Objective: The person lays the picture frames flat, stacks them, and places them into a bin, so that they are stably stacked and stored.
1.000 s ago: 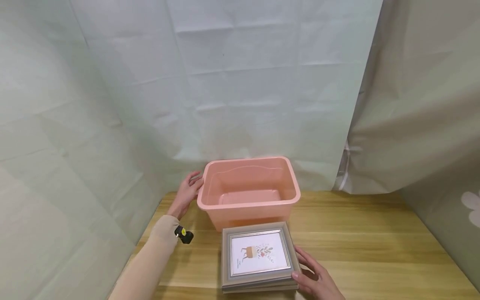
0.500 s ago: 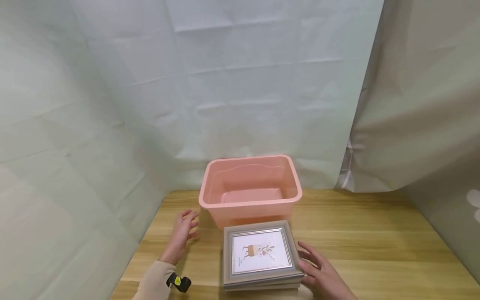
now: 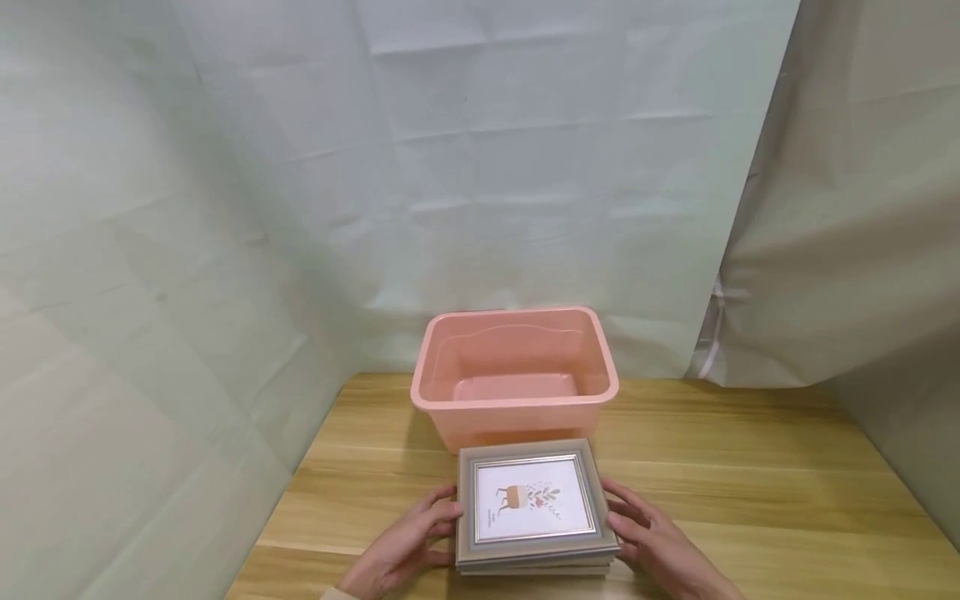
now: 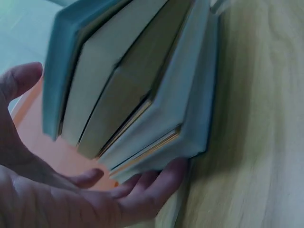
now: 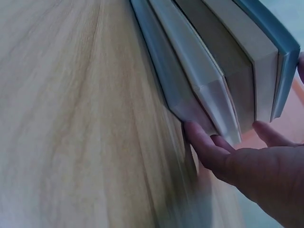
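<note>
A stack of several picture frames (image 3: 536,504) lies on the table, the top one grey with a silver inner border and a print of a plant in an orange pot. My left hand (image 3: 408,537) is at the stack's left side, fingers spread and lightly bent. In the left wrist view its fingertips touch the lower corner of the frames (image 4: 142,80), while the thumb stands off beside the top frame. On the opposite side, my right hand (image 3: 660,546) has its fingertips against the stack. The right wrist view shows those fingertips along the edges of the frames (image 5: 218,61).
Right behind the stack stands a pink plastic bin (image 3: 517,421), its open top showing a bare bottom. Wood-grain table (image 3: 750,467) extends to both sides. Pale cloth (image 3: 525,167) hangs behind the bin and along the left, with darker cloth (image 3: 847,250) on the right.
My left hand has come away from the bin's left side, down and right to the stack's left edge. The right hand has stayed at the right edge.
</note>
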The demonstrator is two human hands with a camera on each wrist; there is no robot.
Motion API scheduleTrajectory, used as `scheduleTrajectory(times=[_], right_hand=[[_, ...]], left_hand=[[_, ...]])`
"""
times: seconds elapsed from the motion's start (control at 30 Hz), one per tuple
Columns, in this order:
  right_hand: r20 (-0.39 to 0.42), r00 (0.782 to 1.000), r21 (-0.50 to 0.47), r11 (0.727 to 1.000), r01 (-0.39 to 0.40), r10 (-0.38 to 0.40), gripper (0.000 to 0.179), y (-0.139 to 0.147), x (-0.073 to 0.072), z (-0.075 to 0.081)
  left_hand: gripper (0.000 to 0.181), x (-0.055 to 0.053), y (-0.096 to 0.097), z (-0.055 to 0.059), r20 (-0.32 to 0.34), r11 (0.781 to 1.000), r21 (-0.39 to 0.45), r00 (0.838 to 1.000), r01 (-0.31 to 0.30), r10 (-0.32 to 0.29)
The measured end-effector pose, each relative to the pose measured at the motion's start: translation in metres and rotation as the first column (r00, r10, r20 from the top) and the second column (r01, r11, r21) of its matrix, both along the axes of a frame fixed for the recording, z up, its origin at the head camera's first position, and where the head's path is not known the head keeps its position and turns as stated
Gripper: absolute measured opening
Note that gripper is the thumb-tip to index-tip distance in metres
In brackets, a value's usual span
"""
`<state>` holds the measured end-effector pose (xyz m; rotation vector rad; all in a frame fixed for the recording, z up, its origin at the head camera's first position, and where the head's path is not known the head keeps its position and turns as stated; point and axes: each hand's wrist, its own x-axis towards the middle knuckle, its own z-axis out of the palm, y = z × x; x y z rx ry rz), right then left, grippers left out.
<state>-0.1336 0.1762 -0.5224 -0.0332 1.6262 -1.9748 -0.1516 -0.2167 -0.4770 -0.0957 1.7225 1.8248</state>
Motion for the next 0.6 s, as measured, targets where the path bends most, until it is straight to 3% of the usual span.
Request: scheduleTrajectory(times=[0.33,0.6], right_hand=[[-0.033,0.999,-0.037,0.999,0.022,-0.023,0.077,-0.001,0.0,-0.003],[-0.014,0.999,-0.025,0.999,0.029,-0.03,0.076,0.0,0.0,-0.007]], left_hand=[[0.094,0.004,0.013,-0.003,-0.051,0.991,-0.072,0.992,-0.116,0.113],[0.09,0.004,0.015,-0.008,-0.038,0.981,-0.038,0.982,-0.189,0.188]])
